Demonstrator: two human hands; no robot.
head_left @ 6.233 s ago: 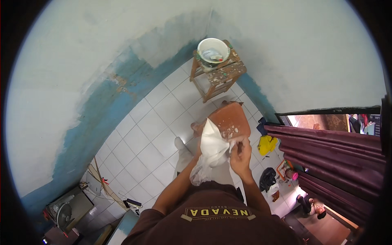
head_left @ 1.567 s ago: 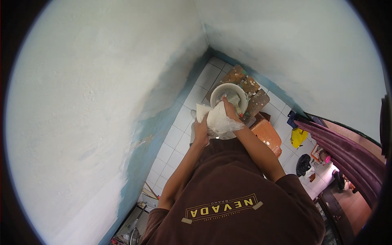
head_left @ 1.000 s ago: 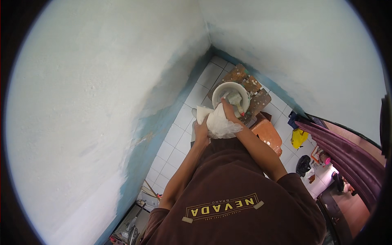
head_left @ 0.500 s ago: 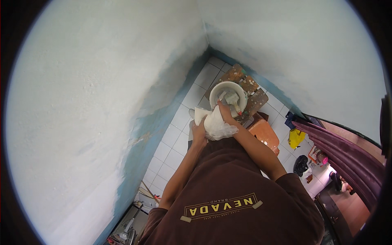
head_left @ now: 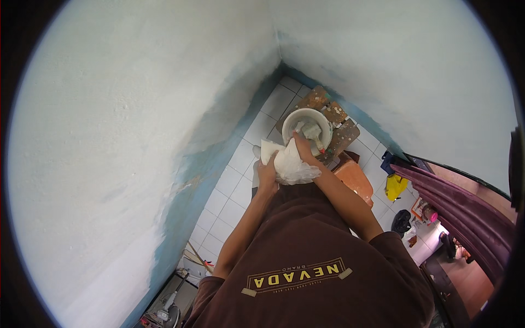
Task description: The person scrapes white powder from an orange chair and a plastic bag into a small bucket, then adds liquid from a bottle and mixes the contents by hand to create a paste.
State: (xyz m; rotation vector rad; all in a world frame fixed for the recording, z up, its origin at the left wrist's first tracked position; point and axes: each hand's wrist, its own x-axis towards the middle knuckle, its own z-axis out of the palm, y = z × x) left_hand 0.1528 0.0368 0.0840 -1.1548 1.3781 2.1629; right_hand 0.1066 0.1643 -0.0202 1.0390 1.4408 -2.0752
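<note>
A clear plastic bag with white contents (head_left: pixel 289 165) hangs between my two hands, just in front of my shirt. My left hand (head_left: pixel 267 174) is closed round its left side. On its right side my right hand (head_left: pixel 303 148) grips the bag, with fingertips over the near rim of a white bucket (head_left: pixel 286 121). Inside the bucket lies a wide, pale-coated brush (head_left: pixel 312 133), its red-tipped handle (head_left: pixel 321 150) leaning towards the near right rim. What else is in the bucket is hard to make out.
The bucket stands on a paint-spattered wooden bench (head_left: pixel 345 136) in the corner. An orange plastic seat (head_left: pixel 355 180) is right of my arm. Blue-and-white walls (head_left: pixel 202 156) close in on both sides. A purple curtain (head_left: pixel 459 191) hangs at right; tools (head_left: pixel 164 314) lie lower left.
The bag and both hands have barely shifted. My right fingertips have moved slightly at the bucket's rim, and a pale piece seen beside them before no longer shows clearly.
</note>
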